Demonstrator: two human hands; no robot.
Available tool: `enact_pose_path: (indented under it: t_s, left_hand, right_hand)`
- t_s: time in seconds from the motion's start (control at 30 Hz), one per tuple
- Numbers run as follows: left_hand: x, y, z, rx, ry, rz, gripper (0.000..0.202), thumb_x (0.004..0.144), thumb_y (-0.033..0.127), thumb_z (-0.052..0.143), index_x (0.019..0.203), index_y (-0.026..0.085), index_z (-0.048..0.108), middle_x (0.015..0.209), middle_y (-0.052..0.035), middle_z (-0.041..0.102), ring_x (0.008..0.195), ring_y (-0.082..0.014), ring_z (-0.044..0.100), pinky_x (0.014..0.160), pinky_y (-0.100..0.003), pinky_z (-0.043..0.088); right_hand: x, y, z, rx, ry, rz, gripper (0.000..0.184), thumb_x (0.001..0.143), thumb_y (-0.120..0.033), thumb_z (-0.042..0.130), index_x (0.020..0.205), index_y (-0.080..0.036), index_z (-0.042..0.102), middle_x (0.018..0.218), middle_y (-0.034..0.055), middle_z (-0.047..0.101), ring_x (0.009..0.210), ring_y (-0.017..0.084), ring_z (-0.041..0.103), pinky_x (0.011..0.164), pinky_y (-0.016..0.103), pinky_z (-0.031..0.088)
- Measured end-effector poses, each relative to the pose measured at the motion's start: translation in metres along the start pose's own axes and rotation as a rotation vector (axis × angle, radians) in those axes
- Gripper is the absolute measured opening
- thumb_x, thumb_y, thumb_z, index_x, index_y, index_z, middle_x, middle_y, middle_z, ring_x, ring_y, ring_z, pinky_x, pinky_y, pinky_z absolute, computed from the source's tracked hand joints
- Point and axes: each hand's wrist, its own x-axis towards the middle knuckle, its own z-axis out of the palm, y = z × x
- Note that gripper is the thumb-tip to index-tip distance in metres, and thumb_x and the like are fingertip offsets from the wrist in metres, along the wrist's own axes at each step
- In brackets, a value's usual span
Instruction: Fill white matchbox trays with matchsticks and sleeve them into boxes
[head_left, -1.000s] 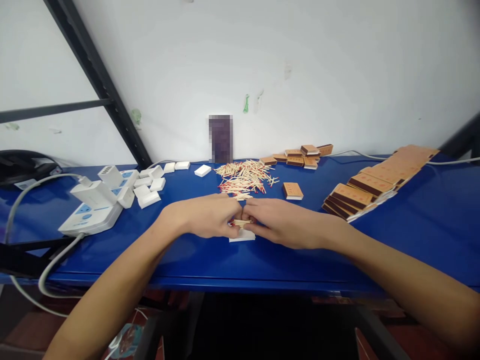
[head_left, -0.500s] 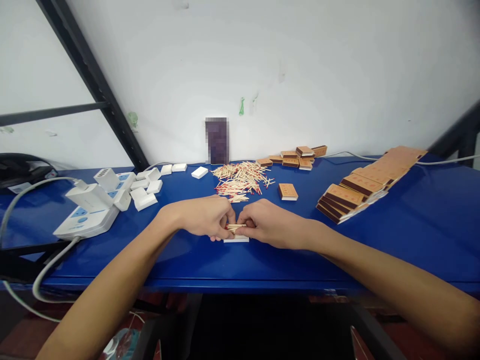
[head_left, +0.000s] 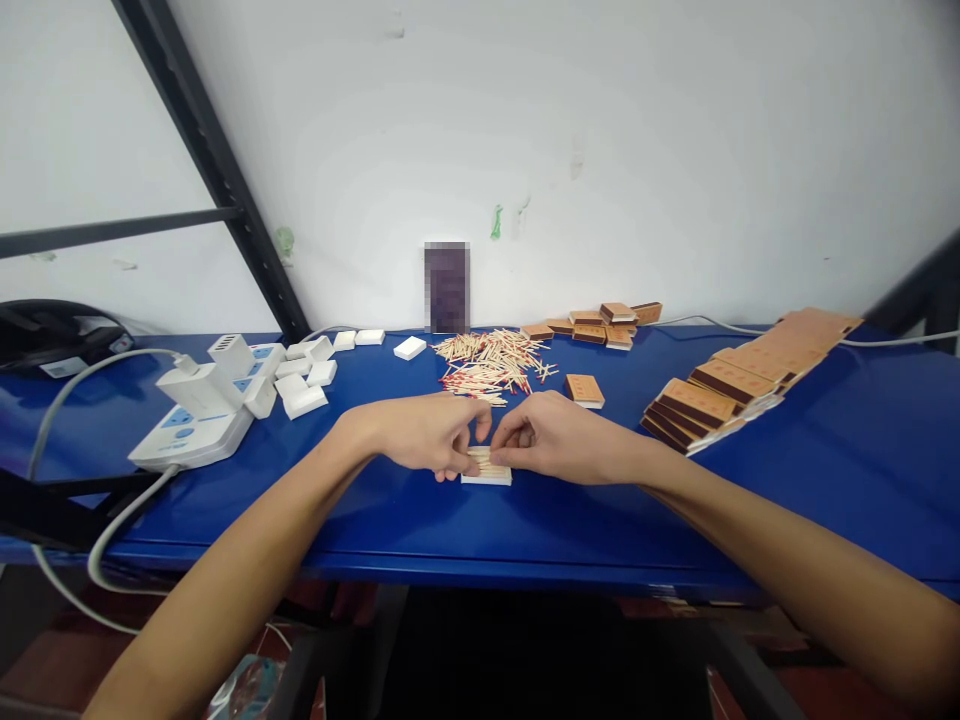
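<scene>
A small white matchbox tray lies on the blue table in front of me, with a bundle of matches lying in it. My left hand is at the tray's left end, fingers curled and pinching the matches' ends. From the other side, my right hand closes its bent fingers on the same bundle. Both hands rest low on the table, almost touching each other. Just behind them lies a loose pile of red-tipped matches.
A single brown matchbox sleeve lies right of the pile. Rows of flat brown sleeves run along the right, with more boxes at the back. Empty white trays and a power strip with adapters and cables sit at left.
The bundle of matches, held just above the tray between both hands, has come down into the tray. My view has shifted slightly; the hands stay together.
</scene>
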Motion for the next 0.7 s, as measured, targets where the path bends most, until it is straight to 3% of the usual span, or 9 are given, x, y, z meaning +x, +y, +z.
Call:
enact_pose_path:
  t_s: [0.17,0.37,0.47,0.57,0.7]
  left_hand:
    - [0.0,-0.001,0.0,-0.012,0.0,0.066,0.023,0.08,0.021,0.058,0.095,0.02,0.04,0.066,0.0028,0.062,0.055,-0.013,0.058,0.052,-0.022,0.039]
    - [-0.004,-0.008,-0.009,0.188,0.153,0.134,0.013,0.079,0.024,0.057,0.083,0.019,0.045,0.068,0.0026,0.055,0.058,-0.0112,0.051,0.054,-0.023,0.035]
    - [-0.001,-0.022,-0.014,0.397,0.342,0.036,0.013,0.084,0.023,0.048,0.096,0.018,0.05,0.07,-0.0003,0.057,0.06,-0.0141,0.051,0.056,-0.026,0.034]
    - [0.005,-0.038,-0.018,0.62,0.52,-0.117,0.022,0.088,0.024,0.041,0.106,0.015,0.052,0.08,-0.0078,0.061,0.068,-0.0195,0.054,0.059,-0.03,0.035]
    - [0.011,-0.055,-0.021,0.672,0.6,-0.167,0.026,0.091,0.019,0.033,0.105,0.014,0.054,0.092,-0.012,0.064,0.078,-0.0213,0.058,0.066,-0.031,0.038]
  right_hand:
    - [0.001,0.005,0.005,-0.083,0.022,-0.02,0.019,0.079,-0.022,0.058,0.065,-0.017,0.069,0.056,-0.0021,0.06,0.051,0.01,0.047,0.05,0.023,0.033]
    - [-0.001,0.001,0.002,-0.082,0.086,-0.044,0.014,0.079,-0.024,0.061,0.07,-0.018,0.07,0.058,-0.0026,0.058,0.052,0.009,0.046,0.052,0.023,0.034]
    - [0.001,0.001,-0.004,-0.115,0.269,-0.024,0.018,0.082,-0.029,0.061,0.07,-0.019,0.069,0.054,-0.0035,0.052,0.051,0.01,0.044,0.052,0.024,0.032]
    - [0.007,0.013,-0.004,-0.256,0.44,-0.027,0.017,0.084,-0.025,0.058,0.072,-0.018,0.067,0.06,-0.0011,0.053,0.058,0.012,0.048,0.058,0.026,0.034]
    - [0.02,0.038,0.007,-0.382,0.407,-0.102,0.015,0.087,-0.02,0.054,0.093,-0.017,0.068,0.087,0.0068,0.061,0.081,0.019,0.057,0.074,0.031,0.044]
